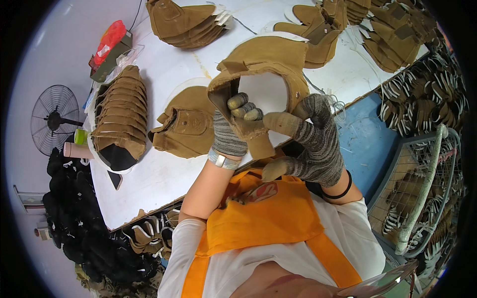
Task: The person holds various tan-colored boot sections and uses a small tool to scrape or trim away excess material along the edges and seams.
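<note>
Both gloved hands, left hand and right hand, pinch one tan shoe upper; stacks lie on the table, many pieces remain far right.

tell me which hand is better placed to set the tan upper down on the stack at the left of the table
Left, probably. The left hand grips the upper at its lower edge and sits nearer the stack. The right hand pinches the same edge, farther away.

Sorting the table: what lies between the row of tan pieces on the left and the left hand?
In the head view, one tan shoe upper lies flat on the white table between the row and the left hand.
</note>
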Available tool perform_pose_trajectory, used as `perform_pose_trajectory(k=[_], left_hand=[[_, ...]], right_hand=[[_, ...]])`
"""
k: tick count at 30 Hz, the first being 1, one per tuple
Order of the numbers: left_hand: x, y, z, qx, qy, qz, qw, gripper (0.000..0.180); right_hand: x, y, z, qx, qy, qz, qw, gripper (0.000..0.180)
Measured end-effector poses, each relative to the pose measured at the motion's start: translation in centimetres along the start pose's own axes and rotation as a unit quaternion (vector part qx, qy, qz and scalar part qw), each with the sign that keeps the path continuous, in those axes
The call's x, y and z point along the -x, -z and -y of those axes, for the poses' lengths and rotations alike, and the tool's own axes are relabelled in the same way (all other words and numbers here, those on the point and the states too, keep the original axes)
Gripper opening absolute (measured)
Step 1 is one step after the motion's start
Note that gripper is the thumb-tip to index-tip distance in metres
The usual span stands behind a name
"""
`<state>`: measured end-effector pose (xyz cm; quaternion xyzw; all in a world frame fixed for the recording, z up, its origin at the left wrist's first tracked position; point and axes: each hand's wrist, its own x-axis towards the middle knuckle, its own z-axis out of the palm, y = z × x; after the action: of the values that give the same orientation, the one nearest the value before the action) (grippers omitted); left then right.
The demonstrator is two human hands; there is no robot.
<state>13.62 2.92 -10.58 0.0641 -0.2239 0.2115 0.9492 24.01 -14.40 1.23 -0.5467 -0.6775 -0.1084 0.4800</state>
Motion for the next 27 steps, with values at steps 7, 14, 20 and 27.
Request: perform_pose_trajectory(k=[7,14,20,27], left_hand=[[0.3,0.0,-1.0,0.008,0.098,0.0,0.995,0.03],[-1.8,-5.7,1.9,-0.18,-0.006,-0.216,0.96,0.035],[-0.3,-9.9,1.9,-0.21,-0.045,-0.278,0.936,0.045],[4.2,-15.0,-1.3,-0.417,-0.161,-0.276,0.851,0.052]], right_hand=[[0.8,-2.4,-0.7,-0.106,0.009,-0.055,0.993,0.034],[1.0,-1.2,-2.0,-0.207,-0.098,-0.166,0.959,0.028],[3.3,-4.6,-8.6,-0.435,-0.421,-0.224,0.764,0.039],[-2.0,-7.1,-4.6,-0.37,-0.276,-0.141,0.876,0.033]])
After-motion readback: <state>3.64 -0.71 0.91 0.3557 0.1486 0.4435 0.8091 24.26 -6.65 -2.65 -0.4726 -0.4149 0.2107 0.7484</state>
